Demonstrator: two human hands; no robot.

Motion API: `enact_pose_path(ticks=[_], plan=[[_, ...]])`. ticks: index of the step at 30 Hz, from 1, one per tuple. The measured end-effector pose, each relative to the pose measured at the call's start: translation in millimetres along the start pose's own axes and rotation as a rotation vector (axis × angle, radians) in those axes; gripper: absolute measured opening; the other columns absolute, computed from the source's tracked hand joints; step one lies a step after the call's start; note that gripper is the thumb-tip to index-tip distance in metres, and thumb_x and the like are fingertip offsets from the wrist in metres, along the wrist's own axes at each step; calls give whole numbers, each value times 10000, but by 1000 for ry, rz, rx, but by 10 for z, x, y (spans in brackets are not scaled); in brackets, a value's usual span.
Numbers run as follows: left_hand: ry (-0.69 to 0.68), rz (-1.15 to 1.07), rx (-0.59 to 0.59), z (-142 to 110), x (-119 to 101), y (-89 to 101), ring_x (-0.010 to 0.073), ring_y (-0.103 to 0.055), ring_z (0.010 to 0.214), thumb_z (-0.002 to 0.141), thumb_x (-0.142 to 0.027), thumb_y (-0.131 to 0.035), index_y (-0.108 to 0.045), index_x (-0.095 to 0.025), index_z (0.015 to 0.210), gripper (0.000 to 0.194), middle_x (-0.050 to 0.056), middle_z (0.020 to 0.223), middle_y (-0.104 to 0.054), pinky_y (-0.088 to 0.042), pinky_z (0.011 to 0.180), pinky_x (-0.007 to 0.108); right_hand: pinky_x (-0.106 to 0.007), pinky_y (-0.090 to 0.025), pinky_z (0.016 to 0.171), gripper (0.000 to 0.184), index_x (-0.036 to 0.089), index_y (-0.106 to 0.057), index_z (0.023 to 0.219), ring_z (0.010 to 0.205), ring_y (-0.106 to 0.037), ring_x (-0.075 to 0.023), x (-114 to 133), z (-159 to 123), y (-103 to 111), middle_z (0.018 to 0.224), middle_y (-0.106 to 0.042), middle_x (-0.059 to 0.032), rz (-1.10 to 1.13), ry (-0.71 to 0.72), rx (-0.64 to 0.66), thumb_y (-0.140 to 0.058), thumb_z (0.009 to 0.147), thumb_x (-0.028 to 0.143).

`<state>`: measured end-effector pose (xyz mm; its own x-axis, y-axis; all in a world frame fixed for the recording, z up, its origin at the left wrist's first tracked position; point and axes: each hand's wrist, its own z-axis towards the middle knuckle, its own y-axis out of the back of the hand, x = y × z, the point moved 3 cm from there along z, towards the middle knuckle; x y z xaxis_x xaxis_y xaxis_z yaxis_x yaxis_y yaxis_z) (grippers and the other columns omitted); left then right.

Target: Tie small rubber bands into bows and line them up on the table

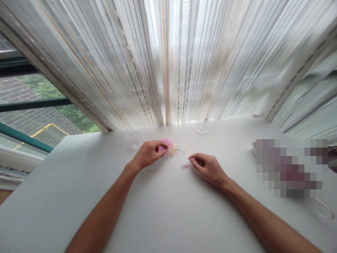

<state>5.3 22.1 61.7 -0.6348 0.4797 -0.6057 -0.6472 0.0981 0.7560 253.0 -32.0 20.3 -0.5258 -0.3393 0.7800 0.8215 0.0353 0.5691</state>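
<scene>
A loose heap of thin, pastel-coloured little bands [172, 147], pink, yellow and purple, lies on the white table [147, 211]. My left hand [151, 153] is over the heap's left side, thumb and forefinger pinched together at it. A few purple bands [184, 167] lie apart, just in front of the heap. Beside them, to the right, my right hand [207, 167] also makes a pinch, its fingertips pointing left. Whatever either pinch holds is too small to make out. Behind my left hand stands a clear round container [135, 140].
A clear round lid [201, 129] lies near the table's back edge. At the right is a blurred-out object [289, 172] with a pale loop [322, 209] by it. A striped sheer curtain [168, 63] hangs along the back, with a window [39, 102] at left.
</scene>
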Motion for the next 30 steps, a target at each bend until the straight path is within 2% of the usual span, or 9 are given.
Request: enact_pose_path(ticks=[3,7,10,13,17,20,26,30], plan=[[-15,7,-7,-2,-26,9,109,-536,588,841,-295,-646,-753,-182,866,157,15,777,-731,-452,601,218,-259,-462,576,251,194,-723,870,561,-515,-135,10,0,0,637,-624,2,-5,4,0,-553,929,371],[-39,-38,2,-81,-194,-19,105,-526,580,853,-290,-634,-738,-187,861,147,12,795,-729,-448,591,219,-257,-463,564,255,192,-723,877,555,-519,-132,19,6,9,648,-642,-5,-9,21,-22,-561,932,382],[-50,-56,76,-237,-346,-112,112,-545,597,836,-241,-631,-730,-201,857,109,1,756,-710,-458,609,222,-257,-461,559,250,188,-722,906,563,-527,-131,50,-10,12,686,-662,-20,-2,60,-47,-558,945,372],[-25,-70,178,-454,-408,-234,114,-545,596,817,-190,-646,-737,-218,862,106,-23,673,-664,-462,624,220,-256,-482,596,217,191,-717,954,616,-569,-137,144,-72,-28,744,-675,-35,5,177,-6,-555,956,335],[2,-165,207,-736,-354,-349,94,-524,571,828,-156,-642,-735,-218,885,126,-28,704,-675,-450,600,205,-258,-511,671,173,197,-698,1041,697,-616,-143,292,-208,-165,834,-689,-49,14,332,177,-587,949,292],[17,-181,171,-878,-280,-395,91,-510,555,853,-163,-637,-736,-219,907,126,-21,722,-688,-445,582,205,-268,-520,709,159,203,-697,1043,734,-621,-156,340,-284,-265,839,-684,-48,11,354,284,-620,934,290],[-50,-100,172,-971,-231,-391,125,-613,646,944,-261,-604,-728,-218,939,131,22,814,-727,-494,639,235,-253,-499,673,174,201,-716,935,724,-617,-154,335,-307,-313,812,-668,-44,-12,291,349,-546,966,215],[-129,-56,147,-962,-220,-353,138,-666,730,962,-262,-603,-699,-215,988,109,29,862,-733,-511,673,236,-256,-493,665,139,199,-698,982,718,-606,-154,312,-319,-307,820,-656,-42,-28,279,357,-562,954,201]])
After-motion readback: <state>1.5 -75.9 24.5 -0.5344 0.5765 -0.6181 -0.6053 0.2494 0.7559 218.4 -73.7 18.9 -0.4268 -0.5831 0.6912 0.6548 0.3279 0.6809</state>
